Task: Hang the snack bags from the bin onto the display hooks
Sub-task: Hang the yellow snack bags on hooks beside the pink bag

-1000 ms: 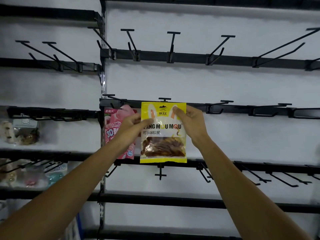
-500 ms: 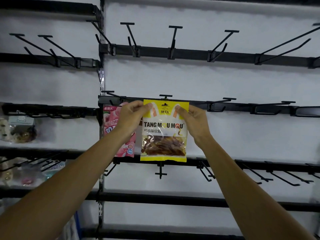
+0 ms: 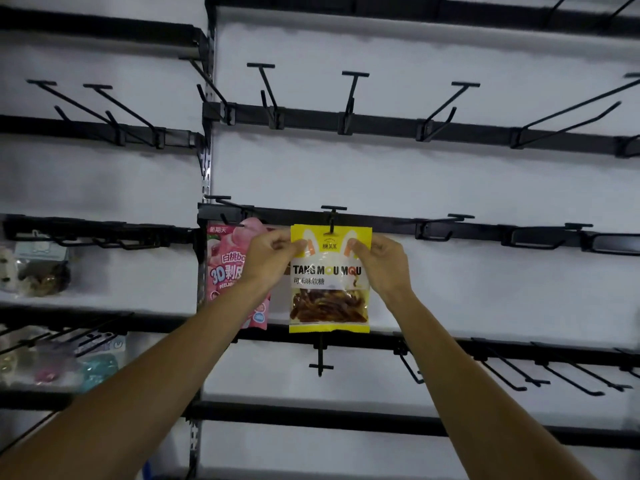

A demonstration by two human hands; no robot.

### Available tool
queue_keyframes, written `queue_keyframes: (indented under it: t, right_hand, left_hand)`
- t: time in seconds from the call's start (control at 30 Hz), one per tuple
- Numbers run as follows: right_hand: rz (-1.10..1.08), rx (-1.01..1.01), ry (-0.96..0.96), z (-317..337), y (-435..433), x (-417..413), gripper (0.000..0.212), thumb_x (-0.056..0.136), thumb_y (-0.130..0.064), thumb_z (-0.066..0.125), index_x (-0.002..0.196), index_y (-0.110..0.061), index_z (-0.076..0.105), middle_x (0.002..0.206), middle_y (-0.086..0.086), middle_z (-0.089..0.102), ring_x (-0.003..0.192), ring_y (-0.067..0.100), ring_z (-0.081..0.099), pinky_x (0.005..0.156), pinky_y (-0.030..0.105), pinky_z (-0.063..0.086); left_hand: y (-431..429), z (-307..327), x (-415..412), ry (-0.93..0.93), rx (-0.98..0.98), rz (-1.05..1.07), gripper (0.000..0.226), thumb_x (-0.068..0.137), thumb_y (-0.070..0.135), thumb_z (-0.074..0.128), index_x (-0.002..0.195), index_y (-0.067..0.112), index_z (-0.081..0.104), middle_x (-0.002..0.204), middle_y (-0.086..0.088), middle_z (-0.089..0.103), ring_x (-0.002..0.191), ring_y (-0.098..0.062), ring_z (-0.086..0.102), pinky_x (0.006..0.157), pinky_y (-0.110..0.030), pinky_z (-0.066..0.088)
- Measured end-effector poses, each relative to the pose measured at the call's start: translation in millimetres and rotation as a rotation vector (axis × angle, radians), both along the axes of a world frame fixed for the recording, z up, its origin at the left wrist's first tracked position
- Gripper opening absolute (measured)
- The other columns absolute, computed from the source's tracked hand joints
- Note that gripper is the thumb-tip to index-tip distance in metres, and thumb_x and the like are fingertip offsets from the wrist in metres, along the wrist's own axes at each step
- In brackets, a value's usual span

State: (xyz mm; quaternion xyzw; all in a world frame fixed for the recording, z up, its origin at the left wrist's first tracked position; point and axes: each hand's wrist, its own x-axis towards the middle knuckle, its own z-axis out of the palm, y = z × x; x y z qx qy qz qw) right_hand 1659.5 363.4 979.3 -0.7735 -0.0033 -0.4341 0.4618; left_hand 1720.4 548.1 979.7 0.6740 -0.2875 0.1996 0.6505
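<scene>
A white back panel (image 3: 450,181) fills the wall, crossed by black horizontal metal rails (image 3: 381,123) and split by a slotted grey metal upright (image 3: 207,161). In the left bay are small clear packets (image 3: 41,268) (contents too blurred to tell), with a teal packet (image 3: 100,368) lower down.

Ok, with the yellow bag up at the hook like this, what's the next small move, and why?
Probably ease the yellow bag back along the hook, toward the rail, before letting go. The left hand and right hand pinch its top corners, and the hook's tip sits at the hang hole; whether it is fully through is unclear.
</scene>
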Motion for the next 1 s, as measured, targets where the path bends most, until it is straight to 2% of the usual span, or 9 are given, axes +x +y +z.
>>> queue_keyframes:
  t: [0.1,0.2,0.3,0.37,0.53,0.63,0.7,0.8,1.0]
  right_hand:
    - [-0.079,0.017,0.059,-5,-5,10,0.023,0.085,-0.046,0.070,0.084,-0.023,0.071,0.083,0.000,0.073,0.082,0.020,0.069,0.077,0.038,0.055]
    - [-0.180,0.029,0.110,-11,-6,9,0.019,0.088,-0.040,0.071,0.091,-0.022,0.063,0.084,-0.006,0.067,0.082,0.015,0.062,0.074,0.029,0.045]
    - [-0.228,0.026,0.121,-24,-1,4,0.018,0.090,-0.037,0.070,0.091,-0.023,0.060,0.072,-0.012,0.060,0.078,0.016,0.060,0.073,0.028,0.042]
    - [-0.246,0.033,0.134,-31,5,1,0.021,0.089,-0.037,0.070,0.094,-0.020,0.060,0.075,-0.009,0.065,0.082,0.019,0.063,0.077,0.030,0.048]
    - [-0.275,0.047,0.229,-59,14,-6,0.021,0.089,-0.033,0.071,0.100,-0.017,0.062,0.091,0.004,0.072,0.083,0.025,0.069,0.076,0.033,0.055]
    - [-0.227,0.074,0.289,-82,22,-16,0.015,0.090,-0.026,0.070,0.097,-0.016,0.062,0.092,0.005,0.071,0.078,0.027,0.070,0.074,0.040,0.060]
    - [-0.210,0.053,0.328,-99,27,-24,0.015,0.093,-0.024,0.067,0.103,-0.013,0.062,0.090,0.004,0.071,0.078,0.026,0.070,0.070,0.034,0.058]
    - [-0.205,-0.002,0.397,-125,34,-39,0.022,0.094,-0.025,0.064,0.113,-0.013,0.064,0.101,0.000,0.070,0.092,0.022,0.067,0.077,0.028,0.051]
    - [-0.142,-0.206,0.721,-178,49,-70,0.033,0.096,-0.031,0.061,0.125,-0.016,0.059,0.120,0.001,0.062,0.110,0.022,0.059,0.086,0.025,0.043]
  left_hand:
    - [-2,-2,7,0.074,0.003,0.034,0.010,0.085,0.018,0.073,0.080,0.020,0.065,0.085,0.000,0.069,0.078,-0.010,0.063,0.067,-0.017,0.047]
    - [-2,-8,13,0.142,0.048,0.030,0.007,0.082,0.015,0.077,0.083,0.012,0.070,0.087,-0.005,0.072,0.082,-0.020,0.068,0.075,-0.031,0.057]
    - [1,-22,15,0.168,0.057,0.058,0.020,0.080,0.016,0.078,0.096,0.005,0.072,0.090,-0.007,0.071,0.078,-0.017,0.066,0.071,-0.026,0.057]
    - [5,-33,14,0.191,0.061,0.042,0.020,0.081,0.016,0.078,0.097,0.005,0.072,0.089,-0.006,0.072,0.073,-0.014,0.066,0.063,-0.020,0.055]
    - [24,-58,6,0.191,0.117,0.017,0.005,0.083,0.005,0.073,0.085,0.009,0.073,0.088,-0.009,0.072,0.077,-0.021,0.067,0.075,-0.029,0.057]
    - [39,-80,1,0.161,0.228,-0.019,0.017,0.086,0.001,0.068,0.078,0.016,0.069,0.080,-0.010,0.071,0.074,-0.028,0.068,0.071,-0.034,0.059]
    - [46,-97,0,0.104,0.341,-0.067,0.014,0.088,0.003,0.066,0.083,0.015,0.069,0.080,-0.006,0.070,0.075,-0.022,0.067,0.074,-0.033,0.058]
    - [46,-117,-11,-0.054,0.515,-0.089,0.011,0.089,0.005,0.064,0.097,0.012,0.070,0.088,0.002,0.068,0.080,-0.008,0.064,0.077,-0.019,0.050]
    - [45,-161,-49,-0.013,0.699,-0.140,0.024,0.090,0.017,0.062,0.114,0.022,0.063,0.105,0.005,0.065,0.088,-0.012,0.062,0.081,-0.029,0.053]
